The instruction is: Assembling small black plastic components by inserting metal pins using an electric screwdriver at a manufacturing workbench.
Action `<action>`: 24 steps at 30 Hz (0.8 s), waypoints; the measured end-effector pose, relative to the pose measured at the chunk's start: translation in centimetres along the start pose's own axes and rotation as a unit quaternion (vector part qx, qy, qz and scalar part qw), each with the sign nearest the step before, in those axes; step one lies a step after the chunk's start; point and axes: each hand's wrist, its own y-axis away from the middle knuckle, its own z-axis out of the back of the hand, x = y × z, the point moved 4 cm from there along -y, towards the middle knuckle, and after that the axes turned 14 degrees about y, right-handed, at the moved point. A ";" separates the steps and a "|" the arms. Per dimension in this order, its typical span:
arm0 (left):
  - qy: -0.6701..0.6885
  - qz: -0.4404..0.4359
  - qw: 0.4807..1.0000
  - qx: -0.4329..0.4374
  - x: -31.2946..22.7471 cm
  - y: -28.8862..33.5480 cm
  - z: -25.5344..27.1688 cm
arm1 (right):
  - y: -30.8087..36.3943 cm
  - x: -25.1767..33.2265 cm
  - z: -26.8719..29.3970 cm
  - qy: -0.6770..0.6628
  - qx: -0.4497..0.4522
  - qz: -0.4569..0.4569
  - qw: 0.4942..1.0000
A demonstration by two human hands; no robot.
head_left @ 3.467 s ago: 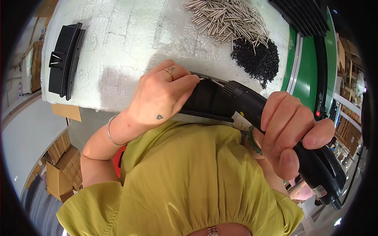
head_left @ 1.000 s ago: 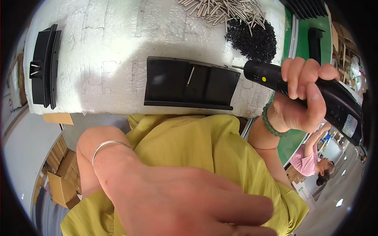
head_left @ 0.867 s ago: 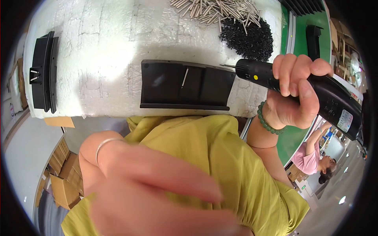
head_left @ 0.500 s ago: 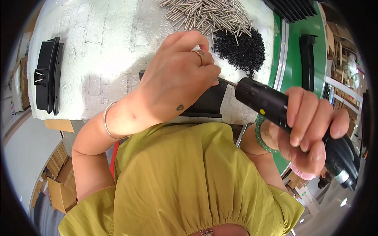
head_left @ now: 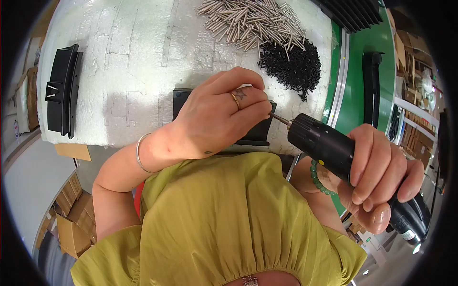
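Observation:
My right hand is wrapped round a black electric screwdriver, whose thin bit points left toward my left fingertips. My left hand is closed, thumb and fingers pinched together near the bit's tip; whatever they hold is hidden behind them. Beneath my left hand lies a flat black part at the near edge of the table, mostly covered by the hand. Beyond it are a heap of black screws and a larger pile of thin silver metal pins.
A white, plastic-covered work surface carries a finished-looking black curved part with two small pins at far left. To the right, a green surface bears a long black piece and ribbed black parts. Cardboard boxes stand lower left.
My left hand has come down closer over the black part, showing more of its fingers. The screwdriver and my right hand have shifted slightly toward me.

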 end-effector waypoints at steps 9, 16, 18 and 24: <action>-0.090 0.031 0.994 0.058 4.6 -2.4 3.2 | 0.4 -1.0 -0.1 0.094 0.019 -0.014 0.995; -0.372 -0.354 0.844 0.157 7.4 -6.3 3.5 | 0.7 -0.5 0.2 0.093 0.030 -0.014 0.995; -0.327 -0.239 0.879 0.252 7.9 -6.5 3.0 | 1.0 -0.3 0.3 0.096 0.025 -0.013 0.995; -0.242 -0.082 0.907 0.334 7.1 -6.8 3.7 | 0.8 -0.4 0.7 0.099 0.018 -0.014 0.995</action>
